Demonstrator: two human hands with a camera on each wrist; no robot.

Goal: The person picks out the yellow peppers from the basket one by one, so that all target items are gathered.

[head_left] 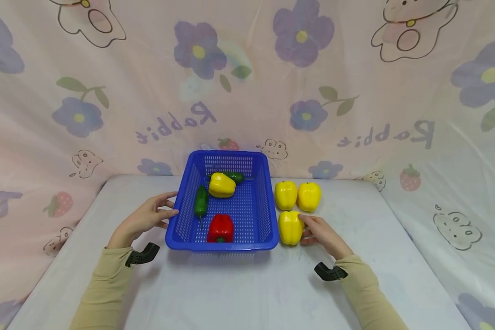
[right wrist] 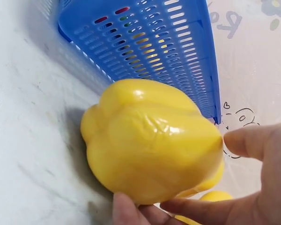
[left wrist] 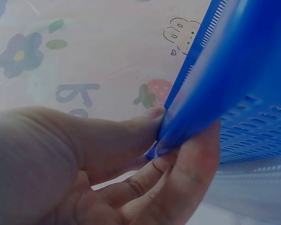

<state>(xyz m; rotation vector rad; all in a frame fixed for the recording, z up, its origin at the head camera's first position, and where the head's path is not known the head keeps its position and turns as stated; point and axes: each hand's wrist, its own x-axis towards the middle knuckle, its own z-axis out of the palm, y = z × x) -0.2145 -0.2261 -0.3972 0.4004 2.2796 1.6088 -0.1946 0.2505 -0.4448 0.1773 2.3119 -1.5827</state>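
Note:
A blue plastic basket (head_left: pixel 222 246) with slotted walls stands on the table. My left hand (head_left: pixel 148 215) is at its left side; in the left wrist view the thumb and fingers (left wrist: pixel 196 164) pinch the basket's rim (left wrist: pixel 196 112). Inside lie a yellow bell pepper (head_left: pixel 222 185), a red bell pepper (head_left: pixel 221 228) and two green chili peppers, one along the left (head_left: pixel 200 201), one at the back (head_left: pixel 236 177). Beside the right wall, my right hand (head_left: pixel 319 233) holds another yellow bell pepper (right wrist: pixel 150 140), thumb on one side and fingers on the other.
Two more yellow bell peppers, one left (head_left: pixel 286 195) and one right (head_left: pixel 309 197), stand side by side just behind the held one. The white-covered table (head_left: pixel 231 293) ends at a hanging printed cloth (head_left: pixel 247 114) at the back. A black bracket sits at each wrist.

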